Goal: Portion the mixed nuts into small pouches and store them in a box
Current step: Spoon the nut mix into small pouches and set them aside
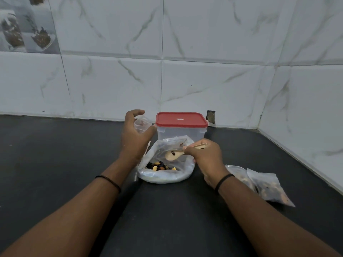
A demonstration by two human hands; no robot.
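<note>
A large clear bag (165,176) of mixed nuts (160,166) stands open on the black counter. My right hand (205,154) grips a wooden spoon (171,155) whose bowl, with one dark piece on it, hangs above the nuts inside the bag's mouth. My left hand (135,135) holds a small clear pouch (142,124) up, just left of the box, thumb and fingers curved round it. The clear plastic box (181,133) with its red lid (181,119) on stands right behind the bag. Two filled pouches (267,186) lie flat to the right of my right wrist.
The black counter (55,154) stretches left and toward me. White marbled wall tiles (204,86) close off the back, and a side wall (311,127) closes the right, forming a corner behind the box.
</note>
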